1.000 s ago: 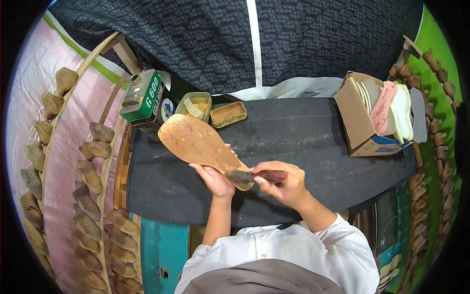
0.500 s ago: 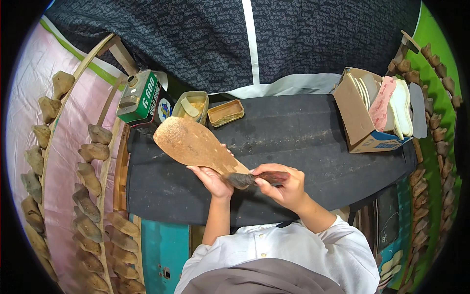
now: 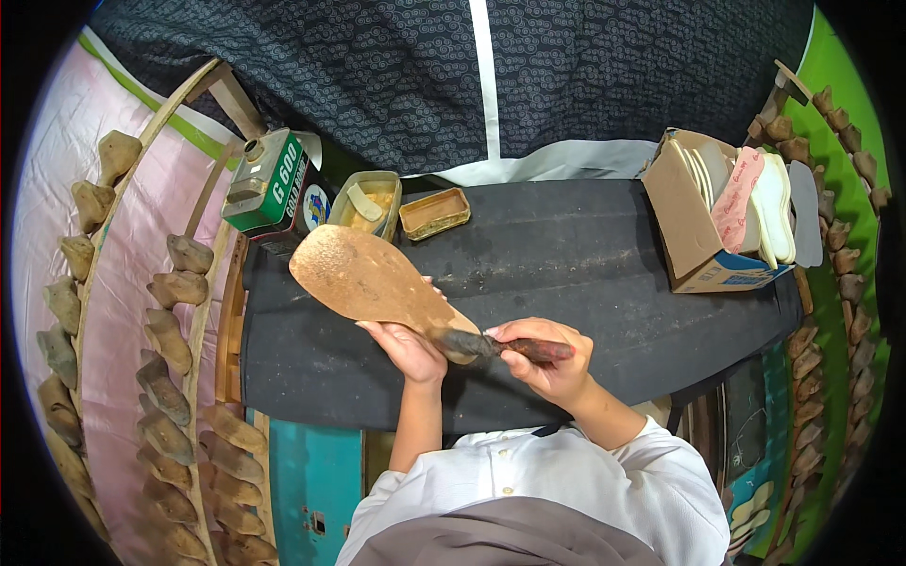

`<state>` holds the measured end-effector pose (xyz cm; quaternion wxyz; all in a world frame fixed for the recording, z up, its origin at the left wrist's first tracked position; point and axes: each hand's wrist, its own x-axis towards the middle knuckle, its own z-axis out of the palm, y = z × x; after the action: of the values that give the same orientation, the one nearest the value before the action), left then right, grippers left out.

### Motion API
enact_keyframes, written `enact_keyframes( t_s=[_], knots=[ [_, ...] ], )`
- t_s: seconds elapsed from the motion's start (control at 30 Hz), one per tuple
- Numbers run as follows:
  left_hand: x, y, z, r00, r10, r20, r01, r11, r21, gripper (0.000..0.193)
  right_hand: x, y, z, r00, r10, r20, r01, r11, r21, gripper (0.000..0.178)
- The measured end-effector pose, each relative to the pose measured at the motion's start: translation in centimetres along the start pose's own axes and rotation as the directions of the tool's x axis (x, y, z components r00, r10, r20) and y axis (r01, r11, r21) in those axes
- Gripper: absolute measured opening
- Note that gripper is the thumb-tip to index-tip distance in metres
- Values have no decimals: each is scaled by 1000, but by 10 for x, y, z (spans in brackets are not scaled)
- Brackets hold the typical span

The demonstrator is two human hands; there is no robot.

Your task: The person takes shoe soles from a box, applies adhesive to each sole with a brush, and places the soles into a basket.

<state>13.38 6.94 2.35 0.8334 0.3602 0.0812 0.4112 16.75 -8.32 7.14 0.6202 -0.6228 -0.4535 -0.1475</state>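
Observation:
A brown shoe sole (image 3: 363, 280), broad at its far left end and narrow toward me, lies tilted on my left hand (image 3: 413, 355). That hand holds it from below near the narrow end, with the thumb along the near edge and fingertips showing past the far edge. Pinched between the thumb and fingers of my right hand (image 3: 552, 363) is a brush (image 3: 469, 343) with dark bristles and a reddish-brown handle. Its bristles rest against the sole's narrow end and look slightly blurred. Both hands are held over the black-covered table (image 3: 566, 255).
Behind the sole stand a green and white metal can (image 3: 276, 184), a tub (image 3: 394, 184) holding yellowish stuff and a scraper-like piece, and a small tan tray (image 3: 435, 226). A cardboard box (image 3: 681, 212) of insoles sits at the right. Racks of wooden shoe lasts (image 3: 170, 391) flank the table.
The brush has shifted slightly along the narrow end, its handle now reaching further right out of my right hand. The sole has moved a little to the left.

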Motion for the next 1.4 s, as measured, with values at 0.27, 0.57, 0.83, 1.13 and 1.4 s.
enact_keyframes(
  t_s=[0.27,0.57,0.83,1.13,1.4],
  knots=[
    [0,-2,-4,1000,-20,-13,20,1000,-14,74,-2,-2,2,997,18,75,-9,992,-125,19],
    [0,-7,-3,998,-59,23,61,993,-103,75,-7,4,-2,973,229,-5,-228,971,69,16],
    [6,-2,-4,998,-21,56,30,987,-155,71,-18,11,0,983,-141,114,146,989,-33,13],
    [5,-9,-9,999,-11,45,19,981,-193,71,-27,21,-11,973,-180,146,195,976,-99,10],
    [2,-6,-8,996,-28,80,46,972,-230,72,-16,24,-19,965,-254,56,261,944,-204,19]
  ],
)
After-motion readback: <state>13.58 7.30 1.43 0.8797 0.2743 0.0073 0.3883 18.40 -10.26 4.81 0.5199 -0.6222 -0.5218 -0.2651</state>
